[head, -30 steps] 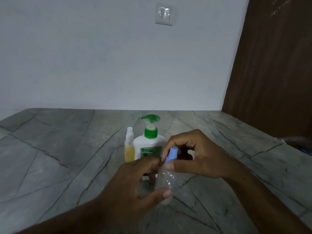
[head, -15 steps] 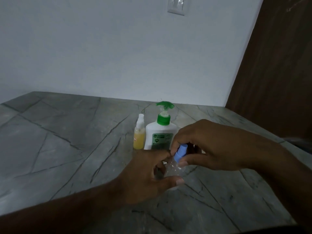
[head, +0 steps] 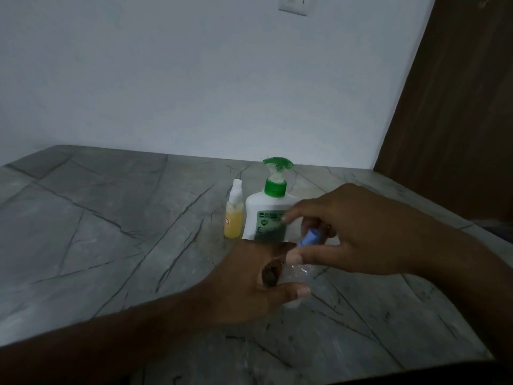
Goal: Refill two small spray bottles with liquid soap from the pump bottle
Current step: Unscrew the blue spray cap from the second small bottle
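Head view: clear, blue-capped spray bottle [head: 298, 273]

Domestic interior, likely a home counter or table corner: grey veined stone-look surface [head: 111, 232] meeting a plain white painted wall [head: 194, 79], wall switch plate [head: 293, 4] at top, dark brown wooden door or panel [head: 458, 107] at right, household pump bottle [head: 270, 212] of liquid soap standing on it.
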